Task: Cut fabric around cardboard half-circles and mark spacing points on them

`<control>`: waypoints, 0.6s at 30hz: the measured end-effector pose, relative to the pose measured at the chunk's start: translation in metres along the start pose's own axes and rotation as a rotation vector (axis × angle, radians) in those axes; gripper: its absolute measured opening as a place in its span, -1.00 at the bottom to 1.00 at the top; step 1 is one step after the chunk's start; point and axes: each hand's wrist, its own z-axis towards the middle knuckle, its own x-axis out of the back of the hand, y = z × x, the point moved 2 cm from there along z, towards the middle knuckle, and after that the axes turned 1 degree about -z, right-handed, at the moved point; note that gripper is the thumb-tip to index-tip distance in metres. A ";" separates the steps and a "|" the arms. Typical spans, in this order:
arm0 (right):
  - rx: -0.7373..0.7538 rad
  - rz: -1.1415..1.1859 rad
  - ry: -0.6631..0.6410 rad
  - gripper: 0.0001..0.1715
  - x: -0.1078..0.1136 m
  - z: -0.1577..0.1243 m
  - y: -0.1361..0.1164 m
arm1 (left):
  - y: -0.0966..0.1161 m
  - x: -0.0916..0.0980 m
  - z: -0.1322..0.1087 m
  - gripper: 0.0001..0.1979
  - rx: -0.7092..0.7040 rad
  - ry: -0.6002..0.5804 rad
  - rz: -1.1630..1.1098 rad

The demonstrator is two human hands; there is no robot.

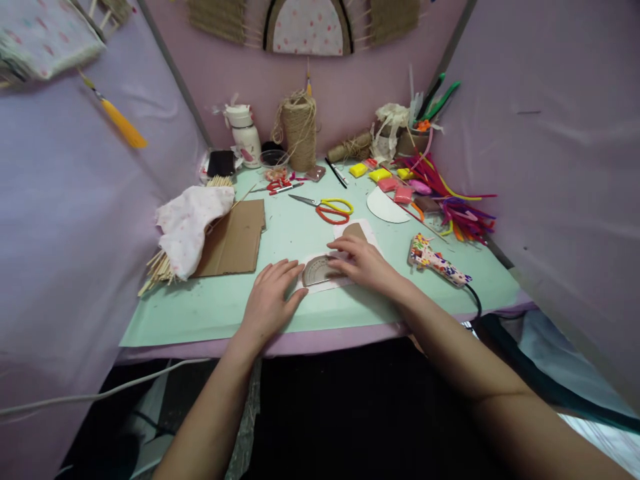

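A clear protractor (316, 272) lies near the front of the table, on a light sheet (340, 282) over what looks like a brown half-round piece. My left hand (273, 293) rests flat at its left end, fingers stretched and thumb apart. Over the protractor's right side reaches my right hand (363, 263), its fingers spread, the tips at or just above the edge; whether they press on it I cannot tell. Just behind that hand lies a white piece with a brown rounded shape (355, 231) on it, partly covered by the fingers.
Scissors (333, 210) with red and yellow handles lie behind my hands. To the right are a white half-disc (386, 205), a patterned glue gun (437, 260) with a cord, and pipe cleaners (465, 213). Cardboard (235, 240), white cloth (193, 223) and sticks occupy the left. Twine (300, 133) stands behind.
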 end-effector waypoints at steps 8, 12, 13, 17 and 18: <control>0.132 0.037 -0.106 -0.61 -0.007 -0.015 0.004 | 0.004 0.002 0.002 -0.71 -0.005 -0.005 -0.019; 0.154 0.034 -0.112 -0.62 -0.010 -0.013 0.006 | 0.003 0.001 0.001 -0.72 -0.002 -0.009 -0.031; 0.161 0.035 -0.116 -0.62 -0.010 -0.013 0.006 | 0.002 0.000 0.001 -0.73 -0.004 -0.007 -0.032; 0.157 0.029 -0.108 -0.61 -0.010 -0.013 0.006 | -0.001 -0.002 -0.001 -0.72 -0.030 0.041 -0.025; 0.155 0.027 -0.104 -0.61 -0.010 -0.013 0.006 | -0.001 -0.002 -0.001 -0.72 -0.039 0.055 -0.025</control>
